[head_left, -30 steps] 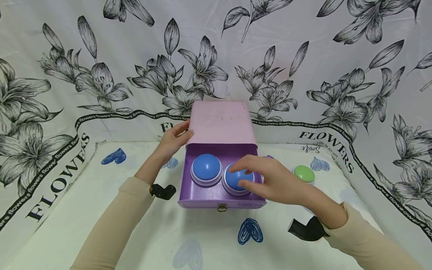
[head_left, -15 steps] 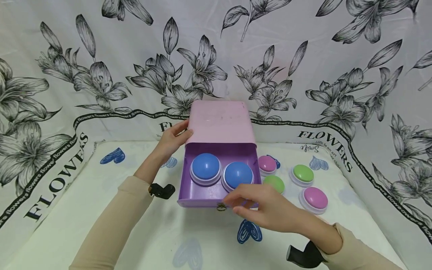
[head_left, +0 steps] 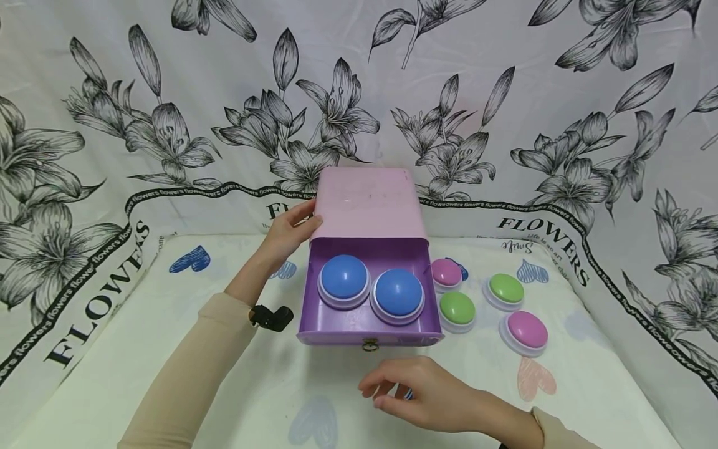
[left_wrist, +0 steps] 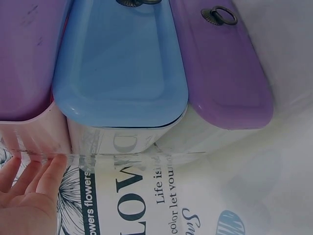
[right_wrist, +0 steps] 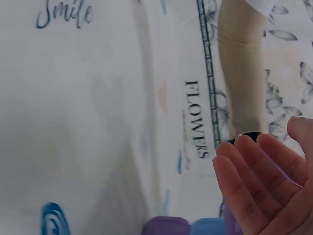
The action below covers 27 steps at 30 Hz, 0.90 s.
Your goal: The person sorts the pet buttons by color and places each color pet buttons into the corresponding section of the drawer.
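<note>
In the head view, my left hand (head_left: 288, 232) touches the left side of a pink-topped drawer box (head_left: 369, 202) with straight fingers. Its purple drawer (head_left: 344, 324) is pulled out at the front. Two round blue-domed push buttons (head_left: 344, 276) with whitish bases sit side by side inside it. My right hand (head_left: 429, 394) hovers in front of the drawer, fingers loosely bent, holding nothing. The left wrist view shows the fingertips of that left hand (left_wrist: 32, 188) against the pink casing (left_wrist: 39, 134), beside a shut blue drawer (left_wrist: 120, 63) and another purple drawer (left_wrist: 225, 68) with ring pulls.
Right of the box lie two green-domed buttons (head_left: 457, 307) and two pink-domed ones (head_left: 527, 328) on the white heart-printed cloth (head_left: 235, 380). Behind the box rises a white flower-printed cloth (head_left: 247, 68). A small brass ring pull (head_left: 370, 345) is on the drawer's front.
My right hand has drawn back from the right blue-domed button, out over the drawer's front edge and toward me. The left hand and the box have stayed in place.
</note>
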Each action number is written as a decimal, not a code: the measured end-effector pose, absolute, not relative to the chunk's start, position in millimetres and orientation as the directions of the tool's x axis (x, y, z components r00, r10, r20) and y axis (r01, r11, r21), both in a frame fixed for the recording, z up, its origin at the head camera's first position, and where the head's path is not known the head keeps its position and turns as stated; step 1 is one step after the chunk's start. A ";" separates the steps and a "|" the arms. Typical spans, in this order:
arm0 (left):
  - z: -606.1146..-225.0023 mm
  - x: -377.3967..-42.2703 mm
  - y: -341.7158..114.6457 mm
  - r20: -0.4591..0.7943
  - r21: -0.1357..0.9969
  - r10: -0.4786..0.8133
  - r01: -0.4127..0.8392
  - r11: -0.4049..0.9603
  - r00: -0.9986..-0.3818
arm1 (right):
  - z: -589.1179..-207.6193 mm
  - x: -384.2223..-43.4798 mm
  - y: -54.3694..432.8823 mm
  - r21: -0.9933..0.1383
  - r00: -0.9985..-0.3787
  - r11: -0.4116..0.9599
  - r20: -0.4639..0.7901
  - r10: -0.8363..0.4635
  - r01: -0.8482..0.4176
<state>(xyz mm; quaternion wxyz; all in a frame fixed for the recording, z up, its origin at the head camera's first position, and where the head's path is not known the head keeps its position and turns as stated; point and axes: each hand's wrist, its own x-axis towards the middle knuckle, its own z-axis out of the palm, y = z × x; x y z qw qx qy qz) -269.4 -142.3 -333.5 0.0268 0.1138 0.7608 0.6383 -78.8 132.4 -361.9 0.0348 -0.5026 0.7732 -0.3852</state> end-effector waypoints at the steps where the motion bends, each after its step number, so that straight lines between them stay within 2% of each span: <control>1: -333.4 -269.3 -142.4 0.104 0.977 0.209 0.139 0.161 -0.972 | -366.6 -78.2 132.1 -0.643 -0.506 0.209 0.320 -0.801 -0.737; 9: -332.2 -268.8 -142.2 0.106 0.980 0.198 0.137 0.146 -0.974 | -399.9 -81.2 125.2 -0.766 -0.638 0.259 0.244 -0.730 -0.589; 16: -333.7 -268.4 -142.0 0.103 0.980 0.198 0.134 0.146 -0.975 | -413.0 -85.2 121.0 -0.935 -0.742 0.216 0.069 -0.667 -0.281; 19: -333.9 -268.6 -142.0 0.107 0.980 0.198 0.137 0.144 -0.974 | -413.3 -87.4 118.0 -0.953 -0.761 0.210 0.032 -0.648 -0.219; 27: -333.1 -269.1 -140.5 0.111 0.979 0.201 0.142 0.147 -0.973 | -411.3 -89.8 113.1 -0.967 -0.772 0.157 0.055 -0.634 -0.198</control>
